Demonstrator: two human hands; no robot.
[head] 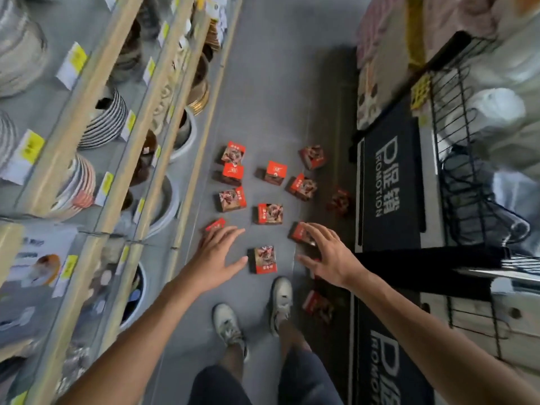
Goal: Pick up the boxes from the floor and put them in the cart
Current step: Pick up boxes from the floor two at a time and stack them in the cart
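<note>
Several small red and brown boxes lie scattered on the grey floor [271,118] of a shop aisle. One box [264,259] lies between my two hands. My left hand [217,254] reaches down with its fingers spread, holding nothing, just below a box [215,224] at the shelf's foot. My right hand [327,255] is also spread and empty, its fingers over a box [301,233]. Another box [317,304] lies by my right shoe. The black wire cart [467,182] stands at the right.
Shelves with bowls and plates [102,124] run along the left. A black promotion stand [388,185] is at the right, beside the cart. My two feet in white shoes [282,302] stand just behind the nearest boxes.
</note>
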